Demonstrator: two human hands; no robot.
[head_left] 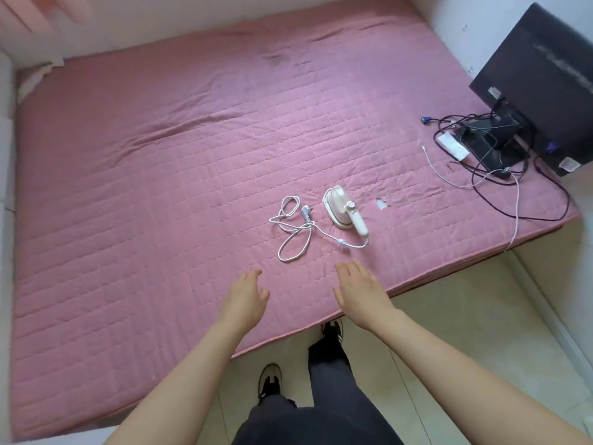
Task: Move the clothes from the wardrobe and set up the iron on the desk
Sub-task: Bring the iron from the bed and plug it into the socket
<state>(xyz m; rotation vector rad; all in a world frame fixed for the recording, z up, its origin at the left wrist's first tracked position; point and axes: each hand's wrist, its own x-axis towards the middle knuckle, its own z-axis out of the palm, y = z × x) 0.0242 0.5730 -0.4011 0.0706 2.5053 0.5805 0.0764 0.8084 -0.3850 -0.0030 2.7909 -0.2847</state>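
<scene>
A small white iron lies on its side on the pink quilted mattress, handle toward me. Its white cord trails left in loose loops, with the grey plug lying free beside them. My left hand hovers over the mattress edge below the cord, fingers apart and empty. Just below the iron's handle is my right hand, also spread and holding nothing. Neither hand touches the iron or cord. No clothes, wardrobe or desk are in view.
A black monitor leans at the mattress's right corner with a tangle of black and white cables around its stand. A small tear marks the cover right of the iron. Pale tiled floor and my feet lie below.
</scene>
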